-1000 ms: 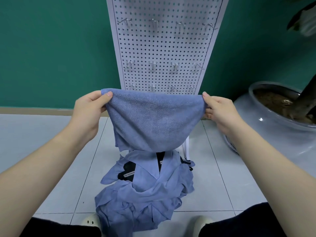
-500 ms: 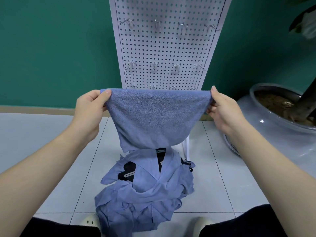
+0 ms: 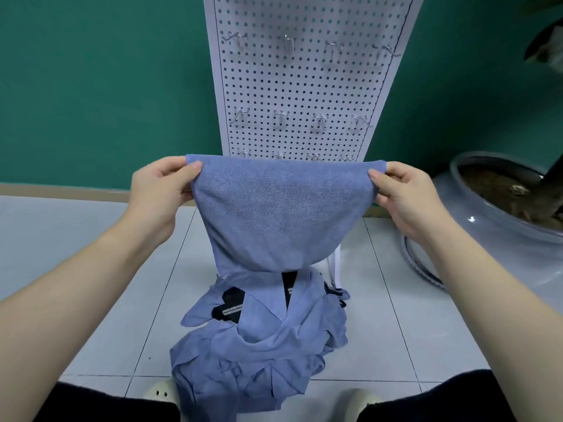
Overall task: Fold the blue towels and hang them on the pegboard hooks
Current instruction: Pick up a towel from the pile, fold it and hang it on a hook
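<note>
The left hand (image 3: 158, 190) and the right hand (image 3: 402, 193) each pinch 1 top corner of 1 blue towel (image 3: 283, 214), thumbs on the near face, fingers curled behind. The towel hangs taut between them, in the air in front of the lower edge of the white pegboard (image 3: 304, 86), its bottom edge just above a heap of blue towels (image 3: 259, 339) on the tiled floor (image 3: 91, 284); how many lie in the heap cannot be told. The pegboard shows 3 rows of 4 metal hooks (image 3: 319, 121), 12 in all, none carrying a towel, the lowest row partly hidden behind the held towel. At the floor's right edge stands 1 grey planter (image 3: 487, 239). 2 pale shoes (image 3: 158, 394) flank the heap's near side.
</note>
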A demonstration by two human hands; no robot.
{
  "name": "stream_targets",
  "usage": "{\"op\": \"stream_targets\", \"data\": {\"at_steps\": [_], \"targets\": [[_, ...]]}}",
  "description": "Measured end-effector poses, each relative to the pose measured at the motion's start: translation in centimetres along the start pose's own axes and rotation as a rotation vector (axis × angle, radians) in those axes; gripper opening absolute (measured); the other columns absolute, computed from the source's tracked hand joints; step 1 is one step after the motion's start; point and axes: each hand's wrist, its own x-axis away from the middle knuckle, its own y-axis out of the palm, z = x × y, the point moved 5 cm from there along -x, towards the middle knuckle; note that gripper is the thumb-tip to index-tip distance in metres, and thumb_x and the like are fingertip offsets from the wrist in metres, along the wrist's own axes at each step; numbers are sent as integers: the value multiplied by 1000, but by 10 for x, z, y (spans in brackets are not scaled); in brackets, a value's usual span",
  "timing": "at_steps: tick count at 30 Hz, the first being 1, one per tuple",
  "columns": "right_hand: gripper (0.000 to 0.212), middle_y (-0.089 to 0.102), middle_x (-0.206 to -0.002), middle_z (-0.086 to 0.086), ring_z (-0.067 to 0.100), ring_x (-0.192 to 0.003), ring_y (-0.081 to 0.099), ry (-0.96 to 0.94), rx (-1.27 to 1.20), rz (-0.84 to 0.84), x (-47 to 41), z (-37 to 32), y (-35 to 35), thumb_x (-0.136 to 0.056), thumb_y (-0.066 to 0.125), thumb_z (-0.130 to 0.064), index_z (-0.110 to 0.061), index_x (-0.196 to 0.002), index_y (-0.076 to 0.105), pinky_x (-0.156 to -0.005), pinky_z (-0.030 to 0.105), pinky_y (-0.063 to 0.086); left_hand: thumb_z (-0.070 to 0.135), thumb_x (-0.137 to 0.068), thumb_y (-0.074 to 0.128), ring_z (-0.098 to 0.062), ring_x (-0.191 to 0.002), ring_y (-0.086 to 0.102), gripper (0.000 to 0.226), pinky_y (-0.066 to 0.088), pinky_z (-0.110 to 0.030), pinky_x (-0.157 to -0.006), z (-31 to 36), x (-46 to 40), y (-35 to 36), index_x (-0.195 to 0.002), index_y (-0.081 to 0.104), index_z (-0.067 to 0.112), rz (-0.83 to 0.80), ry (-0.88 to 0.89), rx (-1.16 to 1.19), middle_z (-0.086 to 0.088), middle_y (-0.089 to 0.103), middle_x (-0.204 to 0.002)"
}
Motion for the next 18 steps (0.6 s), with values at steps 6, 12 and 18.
{"op": "stream_targets", "data": {"at_steps": [6,12,18], "targets": [[17,56,-71,8,26,-77,63,95,29,116,-8,22,-11,-93,75,-8,-4,-92,58,-62,31,59,7,-93,74,-17,-66,65,15,60,-29,-70,-14,-5,-9,-93,62,16,128,-74,-11,-7,69,-84],[16,73,-95,15,26,-86,68,463,-58,38,0,72,7,-95,64,7,7,-110,66,-62,24,60,3,-96,68,-14,-64,71,11,64,-29,-72,-60,-5,-5,-88,65,10,-119,-358,-205,-15,71,-94],[23,72,-98,12,21,-79,68,583,113,65,9,78,8,-100,63,-4,4,-121,67,-61,27,57,4,-98,65,-14,-54,70,13,60,-26,-50,-68,0,-5,-88,60,8,-46,-426,-209,-11,71,-81]]}}
